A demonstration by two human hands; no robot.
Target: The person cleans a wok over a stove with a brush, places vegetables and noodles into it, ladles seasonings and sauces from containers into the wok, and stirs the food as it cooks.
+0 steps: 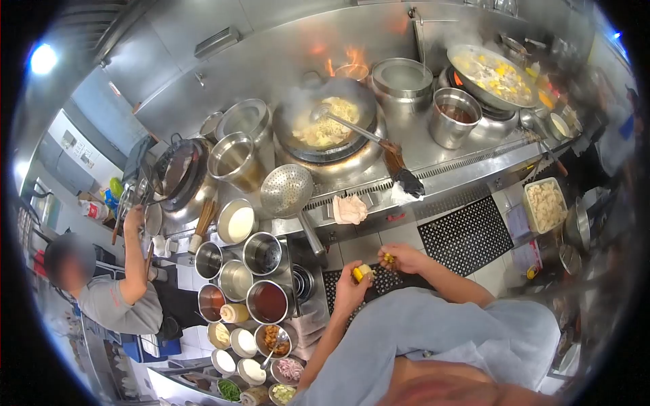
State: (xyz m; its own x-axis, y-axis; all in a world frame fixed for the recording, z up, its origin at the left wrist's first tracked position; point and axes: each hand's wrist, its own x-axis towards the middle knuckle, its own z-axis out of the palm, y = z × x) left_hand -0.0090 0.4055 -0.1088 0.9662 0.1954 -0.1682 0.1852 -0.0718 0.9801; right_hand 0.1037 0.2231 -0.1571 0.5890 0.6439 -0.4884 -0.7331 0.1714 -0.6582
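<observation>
My left hand (352, 284) is closed around a small yellow item (361, 273) with a pale top, held low in front of my body. Close by on the right, my right hand (401, 260) pinches a small yellow-and-dark piece (388, 258), too small to name. The two hands are apart. Beyond them a steaming wok (325, 122) holds pale yellow food, with a ladle (352, 126) resting in it and its handle over the near rim. A folded pink cloth (350, 210) lies on the counter edge above my hands.
A perforated strainer (287, 191) lies left of the wok. Pots of sauces and ingredients (267, 302) stand at the lower left. A large pan of food (493, 76) steams at the upper right. A co-worker (122, 298) stands at the far left. Flames (352, 61) rise behind the wok.
</observation>
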